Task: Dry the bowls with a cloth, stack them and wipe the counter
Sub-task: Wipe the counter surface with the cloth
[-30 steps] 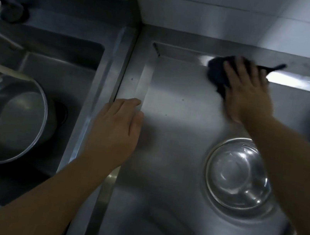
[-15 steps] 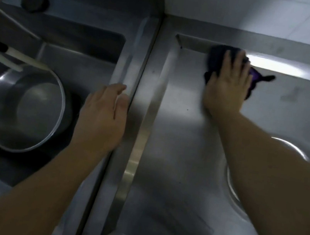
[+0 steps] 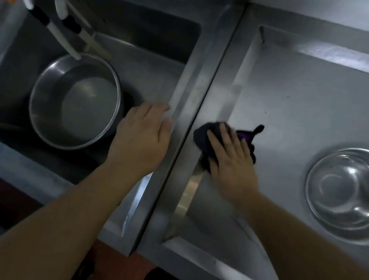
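My right hand (image 3: 230,161) presses a dark cloth (image 3: 206,136) flat against the left edge of the steel counter (image 3: 306,98), fingers straight over it. A purple patch and a loose tail of the cloth stick out behind the fingers. My left hand (image 3: 141,136) rests with straight fingers on the rim between the sink and the counter. A shiny steel bowl (image 3: 349,190) stands upright on the counter at the right; whether it is a stack, I cannot tell.
A deep sink (image 3: 143,60) lies at the left with a large steel pot (image 3: 75,103) in it. A faucet and hoses (image 3: 54,10) hang over the sink's back left. A tiled wall (image 3: 344,10) runs behind the counter.
My right hand has dragged the cloth from the counter's back edge forward and left to its left edge. My left hand stays on the sink rim. The view has shifted left.
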`<state>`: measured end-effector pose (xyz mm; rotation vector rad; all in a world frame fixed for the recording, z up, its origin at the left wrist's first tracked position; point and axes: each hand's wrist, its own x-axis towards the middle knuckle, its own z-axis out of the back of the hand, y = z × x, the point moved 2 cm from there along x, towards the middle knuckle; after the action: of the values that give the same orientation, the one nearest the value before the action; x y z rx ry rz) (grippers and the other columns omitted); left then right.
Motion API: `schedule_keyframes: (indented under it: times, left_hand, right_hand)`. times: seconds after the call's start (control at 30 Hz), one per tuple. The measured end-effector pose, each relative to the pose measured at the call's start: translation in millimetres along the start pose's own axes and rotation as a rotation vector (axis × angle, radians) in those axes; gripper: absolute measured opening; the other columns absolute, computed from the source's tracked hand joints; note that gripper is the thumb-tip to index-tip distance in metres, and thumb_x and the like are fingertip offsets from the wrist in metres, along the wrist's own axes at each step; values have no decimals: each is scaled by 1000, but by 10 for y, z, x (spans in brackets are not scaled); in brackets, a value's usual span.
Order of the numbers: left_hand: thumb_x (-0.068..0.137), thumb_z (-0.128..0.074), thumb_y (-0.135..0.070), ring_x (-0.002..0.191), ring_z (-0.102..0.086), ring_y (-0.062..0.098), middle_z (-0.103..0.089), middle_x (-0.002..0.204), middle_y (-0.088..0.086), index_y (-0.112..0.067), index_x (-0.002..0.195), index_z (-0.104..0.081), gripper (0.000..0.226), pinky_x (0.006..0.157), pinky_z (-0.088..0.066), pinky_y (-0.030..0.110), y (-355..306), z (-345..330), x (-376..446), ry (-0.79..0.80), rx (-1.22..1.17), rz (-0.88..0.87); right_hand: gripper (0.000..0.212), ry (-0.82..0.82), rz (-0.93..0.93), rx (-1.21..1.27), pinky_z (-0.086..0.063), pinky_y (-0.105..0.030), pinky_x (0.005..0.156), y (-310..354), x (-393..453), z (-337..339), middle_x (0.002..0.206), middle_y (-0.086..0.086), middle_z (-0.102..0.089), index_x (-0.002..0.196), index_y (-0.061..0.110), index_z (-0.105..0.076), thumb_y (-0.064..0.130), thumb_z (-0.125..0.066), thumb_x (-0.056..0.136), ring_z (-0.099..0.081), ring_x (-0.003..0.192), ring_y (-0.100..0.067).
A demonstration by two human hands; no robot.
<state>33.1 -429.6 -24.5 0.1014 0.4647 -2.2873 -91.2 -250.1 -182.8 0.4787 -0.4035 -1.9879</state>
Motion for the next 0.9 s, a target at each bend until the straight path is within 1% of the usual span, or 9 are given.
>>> schedule_keyframes:
  times: [0.13,0.2,0.33,0.37,0.47,0.53,0.6,0.7,0.9]
  left_hand:
    - [106,-39,-37,121,-58,36,-65,134,13,-11,139,-60,48,105,-46,50,-51,21,-192,19,-11,-59]
    - [107,-38,-38,122,-57,35,-64,135,12,-12,140,-59,47,105,-46,50,-86,6,-300,50,-18,-98]
    - [109,-47,-32,126,-55,33,-63,138,10,-13,142,-59,39,107,-46,48,-184,-60,-536,98,-21,-158]
    - [109,-48,-31,126,-55,34,-63,138,11,-12,142,-59,39,107,-44,47,-217,-87,-603,115,-19,-176]
    - [110,-46,-31,129,-55,32,-62,140,10,-11,144,-58,41,111,-41,44,-317,-192,-815,200,-22,-240]
    - [110,-45,-30,130,-55,31,-62,141,9,-11,145,-58,42,112,-40,42,-362,-264,-969,244,-18,-282]
    - [111,-46,-30,129,-55,29,-63,140,8,-11,145,-58,41,112,-40,42,-400,-331,-1109,268,-21,-315]
    - [111,-43,-34,136,-50,23,-59,146,2,-17,149,-55,43,117,-38,43,-470,-418,-1321,329,-34,-327]
    - [112,-37,-40,140,-45,21,-55,151,-2,-24,152,-49,45,118,-35,38,-650,-425,-1725,412,20,-352]
  right_hand:
    - [65,52,15,-32,-16,-51,129,320,-772,-344,176,6,-8,166,34,-14,43,-34,106,-12,162,-28]
    - [65,116,29,-49,-12,-50,127,437,-1128,-452,176,8,-2,167,37,-13,44,-34,106,-8,162,-27]
    - [62,228,75,-107,-15,-48,123,532,-1778,-438,172,8,-25,162,38,-33,42,-42,101,-21,158,-29]
    - [60,258,53,-99,-15,-47,123,545,-1928,-413,171,9,-25,161,39,-35,44,-40,102,-20,158,-29]
    - [60,350,-84,16,0,-44,130,548,-2260,-368,174,17,1,165,45,-18,49,-27,105,9,161,-21]
    - [60,359,-166,78,2,-41,131,555,-2400,-326,172,21,9,165,47,-13,53,-26,106,17,159,-15]
    - [64,374,-224,130,-2,-40,132,554,-2519,-268,172,23,10,164,48,-13,53,-38,105,14,160,-12]
    - [73,396,-287,166,-7,-39,132,522,-2708,-190,173,20,6,165,46,-13,44,-54,104,5,162,-14]
    - [68,352,-402,161,-21,-33,127,364,-3035,123,175,11,-14,164,38,-27,23,-57,104,-24,157,-20]
